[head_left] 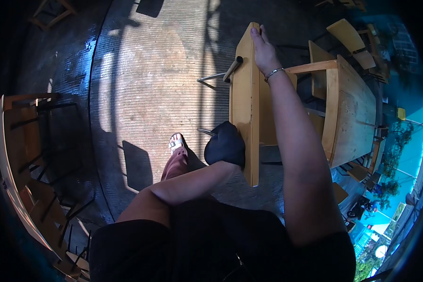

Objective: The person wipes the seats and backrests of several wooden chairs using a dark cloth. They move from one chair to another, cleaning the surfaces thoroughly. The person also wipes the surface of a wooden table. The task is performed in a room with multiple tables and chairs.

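A yellow wooden chair [254, 108] stands on its metal legs in front of me, its long panel edge running away from me. My right hand [265, 52] grips the panel's far end, thumb on the near-left side, the other fingers partly hidden behind the wood. A bunched dark blue cloth [224, 145] presses against the panel's left face near its close end. Inside that cloth is my left hand, its fingers hidden from sight. A black-capped metal tube [233, 69] and thin legs stick out left of the panel.
A wooden table [355, 110] stands close on the right, with more wooden chairs [345, 36] around it. Along the left, another table [3, 141] has several chairs by it. My sandalled foot [176, 141] rests on the ridged, sunlit concrete floor [145, 70].
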A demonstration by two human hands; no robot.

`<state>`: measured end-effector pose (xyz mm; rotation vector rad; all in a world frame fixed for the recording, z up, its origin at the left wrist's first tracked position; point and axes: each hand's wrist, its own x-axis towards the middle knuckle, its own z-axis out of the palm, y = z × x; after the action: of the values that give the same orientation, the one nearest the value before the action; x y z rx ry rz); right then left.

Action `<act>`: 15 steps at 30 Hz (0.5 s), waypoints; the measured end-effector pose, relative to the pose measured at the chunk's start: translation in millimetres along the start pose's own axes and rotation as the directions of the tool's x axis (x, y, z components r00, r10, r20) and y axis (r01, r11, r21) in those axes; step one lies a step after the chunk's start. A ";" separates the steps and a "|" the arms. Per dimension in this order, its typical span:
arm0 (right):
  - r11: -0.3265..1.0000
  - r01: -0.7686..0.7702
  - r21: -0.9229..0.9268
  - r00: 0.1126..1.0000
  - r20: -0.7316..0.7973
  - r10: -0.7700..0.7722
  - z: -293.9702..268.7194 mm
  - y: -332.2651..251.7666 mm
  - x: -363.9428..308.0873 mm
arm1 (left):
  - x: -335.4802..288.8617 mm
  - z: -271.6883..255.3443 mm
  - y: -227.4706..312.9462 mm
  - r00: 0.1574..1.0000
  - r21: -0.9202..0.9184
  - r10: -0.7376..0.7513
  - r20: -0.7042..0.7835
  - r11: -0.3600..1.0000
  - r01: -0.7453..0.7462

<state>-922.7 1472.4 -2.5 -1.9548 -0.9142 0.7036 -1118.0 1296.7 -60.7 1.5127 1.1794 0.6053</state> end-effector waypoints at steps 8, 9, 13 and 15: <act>0.973 0.021 -0.231 0.992 0.125 0.009 -10.5 16.1 -48.9 | -20.2 32.3 -12.7 0.950 0.751 0.082 0.301 0.594 -0.289; 0.959 -0.009 -0.283 0.986 0.155 0.055 -18.0 22.7 -67.6 | -35.1 35.1 -11.5 0.911 0.839 0.122 0.393 0.357 -0.410; 0.979 -0.123 -0.165 0.967 0.201 0.155 -37.3 29.6 -159.6 | -101.8 56.8 -27.1 0.826 0.809 0.125 0.550 -0.324 -0.490; 0.985 -0.097 -0.143 0.977 0.175 0.121 -39.7 48.7 -203.5 | -119.0 66.2 -43.3 0.876 0.856 0.146 0.459 -0.336 -0.393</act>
<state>-993.9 1271.8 1.2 -2.0971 -0.9918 0.9192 -1122.2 1158.3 -96.0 3.3547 1.0577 -0.6063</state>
